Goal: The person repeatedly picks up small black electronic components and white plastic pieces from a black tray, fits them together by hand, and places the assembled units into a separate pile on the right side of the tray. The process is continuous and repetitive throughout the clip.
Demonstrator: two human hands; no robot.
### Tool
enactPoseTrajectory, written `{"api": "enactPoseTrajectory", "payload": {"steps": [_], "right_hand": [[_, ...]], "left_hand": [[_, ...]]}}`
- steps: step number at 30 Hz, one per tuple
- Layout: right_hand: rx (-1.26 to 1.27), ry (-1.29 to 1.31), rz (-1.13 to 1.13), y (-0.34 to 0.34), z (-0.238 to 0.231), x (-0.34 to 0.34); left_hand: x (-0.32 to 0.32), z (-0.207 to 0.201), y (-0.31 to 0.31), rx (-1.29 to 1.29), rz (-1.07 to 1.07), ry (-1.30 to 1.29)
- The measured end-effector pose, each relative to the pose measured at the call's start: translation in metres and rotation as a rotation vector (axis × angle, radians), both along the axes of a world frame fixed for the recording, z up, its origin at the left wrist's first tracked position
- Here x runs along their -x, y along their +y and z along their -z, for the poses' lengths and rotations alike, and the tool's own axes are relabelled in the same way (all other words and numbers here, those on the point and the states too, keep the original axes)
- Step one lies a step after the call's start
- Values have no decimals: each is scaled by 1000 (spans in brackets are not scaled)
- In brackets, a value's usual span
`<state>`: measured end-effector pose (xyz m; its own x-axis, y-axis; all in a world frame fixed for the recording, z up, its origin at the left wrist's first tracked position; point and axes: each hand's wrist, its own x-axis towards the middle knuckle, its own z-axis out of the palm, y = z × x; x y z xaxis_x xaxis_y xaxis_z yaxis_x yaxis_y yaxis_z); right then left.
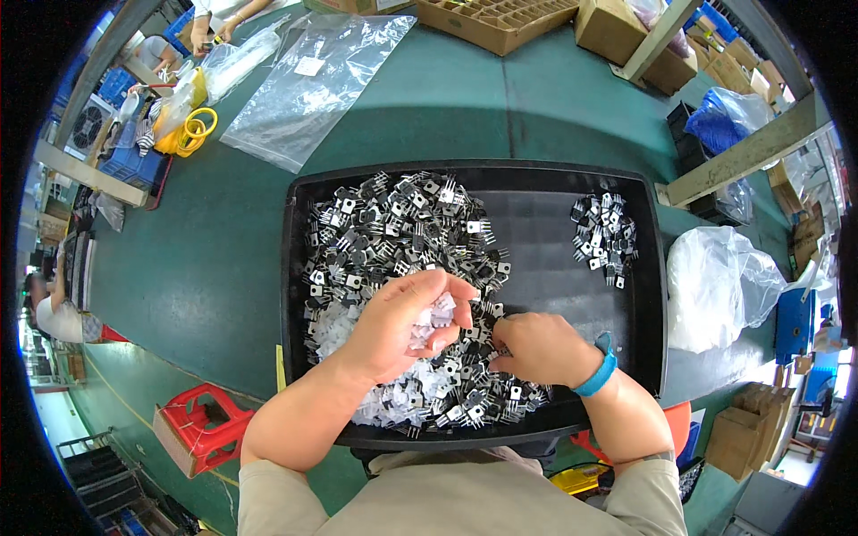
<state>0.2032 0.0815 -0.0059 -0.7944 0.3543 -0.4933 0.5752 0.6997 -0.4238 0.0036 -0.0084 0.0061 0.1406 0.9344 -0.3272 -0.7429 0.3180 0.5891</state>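
A black tray (572, 308) lies before me. Its left half holds a heap of black three-legged transistors (393, 223) with metal tabs. My left hand (389, 326) is cupped over the heap, fingers curled round small white plastic pieces (435, 323). More white pieces (402, 404) lie in the tray below and beside that hand. My right hand (541, 348), a blue band on its wrist, reaches into the right edge of the heap. Its fingers are bent together among the transistors; what they grip is hidden. A smaller group of transistors (604, 234) sits at the tray's upper right.
A clear plastic bag (317, 85) lies flat beyond the tray, near a partitioned cardboard box (500, 20). A white bag (715, 286) stands right of the tray. Metal posts (742, 161) rise at the table's sides. A red stool (204, 429) is at lower left. Other people work farther off.
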Motion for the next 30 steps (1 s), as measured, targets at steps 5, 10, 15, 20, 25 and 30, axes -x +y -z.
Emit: {"api": "enactPoseTrajectory", "payload": {"steps": [5,10,15,20,25,30], "right_hand": [[27,16,11,1,7,-1],[166,267,118,14,1,-5],[331,454,222,16,-22,0],[403,566,274,14,-24,0],[365,681,294,15,-26,-2],[280,842,355,12,-29,-2]], "left_hand": [[1,3,-1,-17,33,68],[-2,-3,1,-48,-7,102],[-3,-1,1,-28,1,121],[-2,0,1,-35,-19,153],[-1,0,0,-18,-11,129],[-1,2,0,-39,58,222]]}}
